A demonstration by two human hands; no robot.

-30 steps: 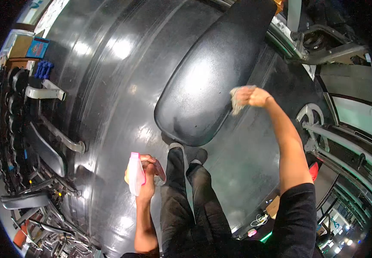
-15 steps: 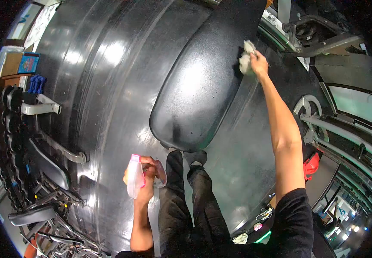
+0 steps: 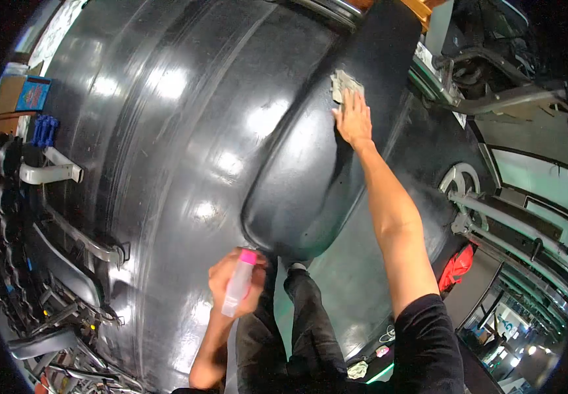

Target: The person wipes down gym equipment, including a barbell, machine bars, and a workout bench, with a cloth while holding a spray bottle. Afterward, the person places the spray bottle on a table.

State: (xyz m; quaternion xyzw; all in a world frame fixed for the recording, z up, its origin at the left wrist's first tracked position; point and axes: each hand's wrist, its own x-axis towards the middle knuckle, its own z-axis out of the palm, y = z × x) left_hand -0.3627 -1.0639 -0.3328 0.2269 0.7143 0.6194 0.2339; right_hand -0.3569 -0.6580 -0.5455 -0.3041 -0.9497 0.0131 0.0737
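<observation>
A long black padded bench (image 3: pixel 297 190) stretches away in front of my feet, its rounded end nearest me. My right hand (image 3: pixel 355 121) lies over a crumpled whitish cloth (image 3: pixel 346 85), pressing it onto the far part of the pad. Its fingers are on the cloth, and the palm hides part of the pad. At lower left, my left hand (image 3: pixel 228 279) is wrapped around a translucent spray bottle (image 3: pixel 238 289) with a pink top. The bottle is tilted, held short of the bench's near end and slightly blurred.
Dumbbells (image 3: pixel 5 190) line a rack at far left, near blue objects (image 3: pixel 45 130) and a blue box (image 3: pixel 33 93). Metal gym machine frames (image 3: pixel 494 203) stand at right, beside a red cloth item (image 3: pixel 457 266). Another whitish cloth (image 3: pixel 357 370) lies low near my right side.
My right hand has moved left with the cloth, from the bench's right edge onto its top surface. My left hand has shifted right and turned the bottle.
</observation>
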